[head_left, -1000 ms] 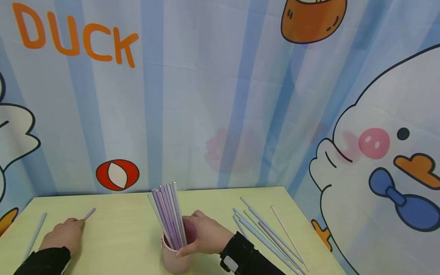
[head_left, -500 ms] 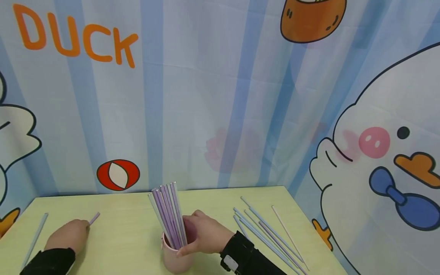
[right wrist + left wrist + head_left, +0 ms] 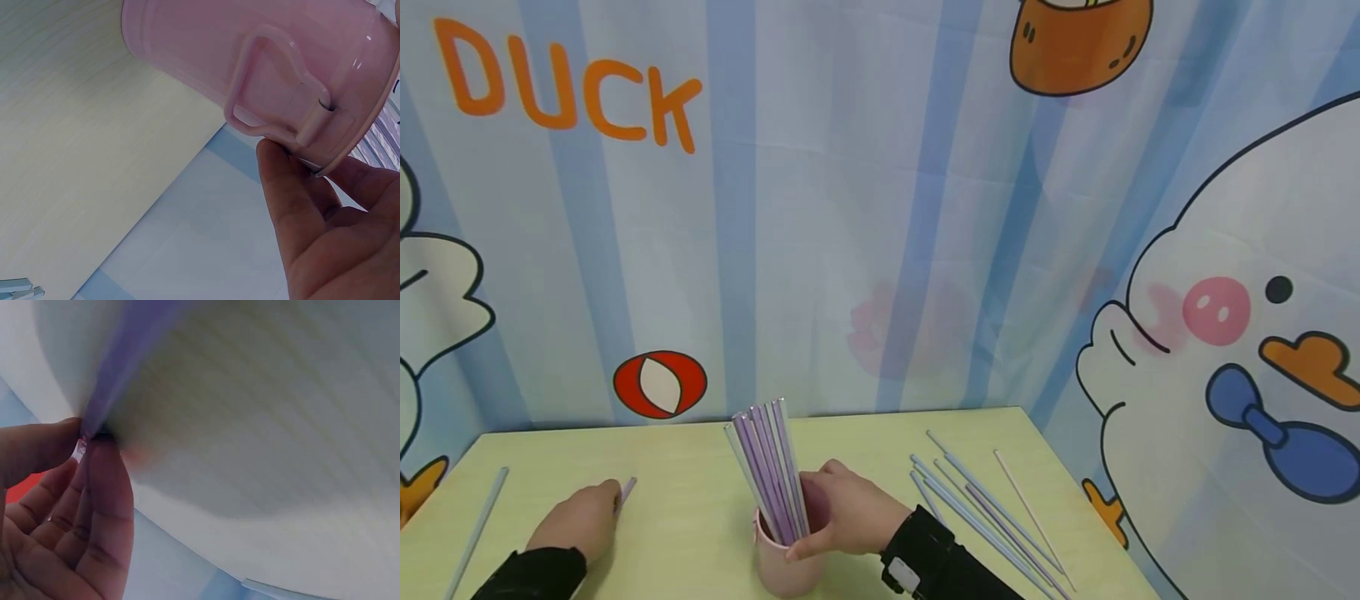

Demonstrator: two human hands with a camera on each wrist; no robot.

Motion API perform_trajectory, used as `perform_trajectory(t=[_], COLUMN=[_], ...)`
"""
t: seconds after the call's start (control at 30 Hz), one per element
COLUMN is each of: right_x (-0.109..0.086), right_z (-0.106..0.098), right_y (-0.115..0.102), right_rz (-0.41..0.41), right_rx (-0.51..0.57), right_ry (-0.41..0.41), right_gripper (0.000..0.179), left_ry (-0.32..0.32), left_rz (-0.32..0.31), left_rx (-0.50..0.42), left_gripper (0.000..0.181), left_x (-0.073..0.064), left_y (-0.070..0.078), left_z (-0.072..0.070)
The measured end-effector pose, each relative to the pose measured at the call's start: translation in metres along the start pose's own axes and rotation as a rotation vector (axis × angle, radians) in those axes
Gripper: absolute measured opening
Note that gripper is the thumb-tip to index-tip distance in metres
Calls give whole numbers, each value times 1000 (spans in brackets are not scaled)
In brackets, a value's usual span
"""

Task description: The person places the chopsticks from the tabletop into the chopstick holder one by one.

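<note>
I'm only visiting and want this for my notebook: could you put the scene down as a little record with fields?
Left grip: pinches a purple stick
Right grip: holds the cup near its rim
Cup: pink, with a handle
In the cup: bundle of sticks, mostly purple, tops above the rim
Right of the cup: loose sticks, blue, purple and pale
Far left: one pale blue stick, lying down
Table: pale yellow
Backdrop: blue-striped curtain reading "DUCK"

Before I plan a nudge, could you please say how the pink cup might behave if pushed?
The pink cup might tip, since straws rise well above it. Being glossy, it may feel slippery. The right hand grips it, which should steady it somewhat.
</note>
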State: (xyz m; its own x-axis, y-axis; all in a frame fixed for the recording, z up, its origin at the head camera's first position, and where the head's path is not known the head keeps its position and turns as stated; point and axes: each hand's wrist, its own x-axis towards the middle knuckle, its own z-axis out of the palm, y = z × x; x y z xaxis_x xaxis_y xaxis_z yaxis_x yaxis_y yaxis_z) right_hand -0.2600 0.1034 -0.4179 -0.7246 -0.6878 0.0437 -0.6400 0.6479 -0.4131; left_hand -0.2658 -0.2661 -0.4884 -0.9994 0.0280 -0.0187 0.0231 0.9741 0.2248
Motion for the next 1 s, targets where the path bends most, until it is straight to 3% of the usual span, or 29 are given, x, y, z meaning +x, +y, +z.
perform_trajectory(t=[0.23, 0.4, 0.67, 1.0], right_x=[0, 0, 1, 0], right_z=[2, 2, 2, 1], right_y=[1, 3, 3, 1], right_rz=[-9, -23, -21, -20], right_rx=[5, 2, 0, -2], right_ry=[-2, 4, 9, 10], right_gripper=[79, 80, 79, 80], left_ry=[-39, 24, 116, 196], left_rz=[-44, -31, -21, -32], left_rx=[-61, -150, -251, -352], left_gripper=[32, 46, 52, 53], left_x=[-2, -4, -11, -19], left_y=[15, 29, 44, 55], left_z=[-2, -22, -58, -85])
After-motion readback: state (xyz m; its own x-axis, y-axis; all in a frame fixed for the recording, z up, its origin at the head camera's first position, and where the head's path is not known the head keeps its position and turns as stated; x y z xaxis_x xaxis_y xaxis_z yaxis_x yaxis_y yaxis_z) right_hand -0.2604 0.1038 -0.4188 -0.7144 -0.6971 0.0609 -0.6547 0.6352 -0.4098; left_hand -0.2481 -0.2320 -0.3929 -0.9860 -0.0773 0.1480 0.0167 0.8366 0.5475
